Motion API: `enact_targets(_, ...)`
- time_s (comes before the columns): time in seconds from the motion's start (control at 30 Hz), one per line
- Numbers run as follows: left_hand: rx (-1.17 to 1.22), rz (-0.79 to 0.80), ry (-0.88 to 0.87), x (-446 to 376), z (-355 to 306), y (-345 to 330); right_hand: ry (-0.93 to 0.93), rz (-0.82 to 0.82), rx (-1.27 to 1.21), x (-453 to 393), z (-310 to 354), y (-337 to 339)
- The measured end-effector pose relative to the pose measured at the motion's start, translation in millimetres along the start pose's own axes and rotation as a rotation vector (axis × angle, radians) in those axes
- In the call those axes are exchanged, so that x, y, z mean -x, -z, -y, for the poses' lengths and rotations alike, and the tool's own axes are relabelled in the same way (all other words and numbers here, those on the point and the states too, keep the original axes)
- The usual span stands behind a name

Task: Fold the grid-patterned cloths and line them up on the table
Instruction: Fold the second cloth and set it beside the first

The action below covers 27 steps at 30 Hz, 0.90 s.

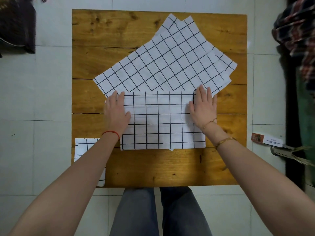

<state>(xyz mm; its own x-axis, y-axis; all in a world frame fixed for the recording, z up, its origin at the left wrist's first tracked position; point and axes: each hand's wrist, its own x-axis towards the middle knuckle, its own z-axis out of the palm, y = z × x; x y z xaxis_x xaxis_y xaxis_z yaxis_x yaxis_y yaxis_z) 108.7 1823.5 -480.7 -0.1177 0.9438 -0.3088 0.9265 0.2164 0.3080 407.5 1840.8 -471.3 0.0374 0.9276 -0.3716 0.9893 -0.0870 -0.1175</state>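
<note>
A white cloth with a black grid (160, 121) lies folded in half in the middle of the wooden table (105, 36). My left hand (116, 111) presses flat on its left end, fingers spread. My right hand (203, 108) presses flat on its right end, holding nothing. Behind it a stack of unfolded grid cloths (167, 58) lies at an angle, and the folded cloth's far edge overlaps that stack. A smaller folded grid cloth (85, 149) sits at the table's near left corner, partly hidden under my left forearm.
The table stands on a pale tiled floor. A dark bag (17, 24) lies at the far left. A plaid garment (296, 31) hangs at the right, with a small card (267, 138) and a strap below it. My legs are under the near edge.
</note>
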Motion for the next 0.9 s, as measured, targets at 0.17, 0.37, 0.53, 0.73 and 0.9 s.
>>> enact_targets(0.17, 0.310, -0.102, 0.345, 37.8, 11.2, 1.4, 0.323, -0.042, -0.036, 23.2, 26.1, -9.3)
enact_targets(0.37, 0.465, 0.016, 0.587, 59.6, 17.4, -8.6, 0.466, 0.050, -0.025, 45.4, 55.6, -28.8)
enact_targets(0.53, 0.554, 0.051, 0.604, 54.9, 10.1, -8.5, 0.444, 0.122, -0.063, 47.8, 56.6, -35.2)
enact_targets(0.73, 0.664, 0.049, 0.648, 49.9, -0.5, -3.1, 0.457, 0.156, -0.122, 45.2, 52.6, -32.4)
enact_targets(0.9, 0.774, 0.109, 0.698, 48.1, 2.5, -0.9, 0.472, 0.143, -0.154, 45.2, 49.3, -35.2)
